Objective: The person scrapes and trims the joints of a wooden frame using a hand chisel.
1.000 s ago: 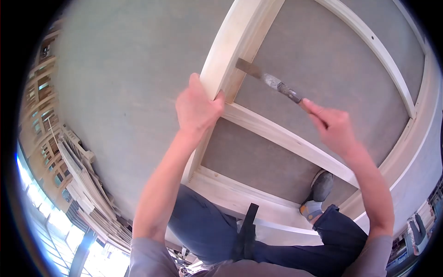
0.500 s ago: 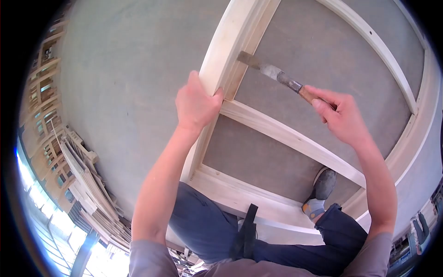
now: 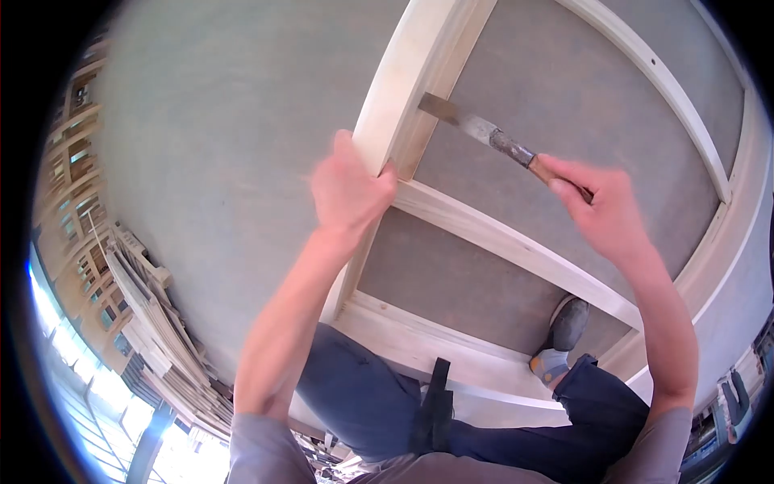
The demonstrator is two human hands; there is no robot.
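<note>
My left hand [image 3: 351,187] is wrapped round the pale wooden rail [image 3: 395,89] of a large frame, close to where a crossbar [image 3: 516,248] joins it. In my right hand [image 3: 601,202] is a flat-bladed tool [image 3: 509,145] with a wooden handle, held by the handle with fingers closed. Its blade points left, with the tip at the inner side of the rail; whether it touches the wood I cannot tell. The blade is brownish grey at the end and whitish in the middle. I cannot make out whether it is a scraper or a chisel.
The frame lies on a grey floor [image 3: 234,113], with a curved bar [image 3: 661,73] at the right. My shoe [image 3: 568,321] is inside the frame, beside its near board [image 3: 435,347]. Stacked planks [image 3: 165,343] and slatted wooden pieces [image 3: 85,177] stand along the left.
The tool and my right hand have shifted slightly right and down. My left hand stays on the rail, a little lower in view. The frame appears slightly shifted too.
</note>
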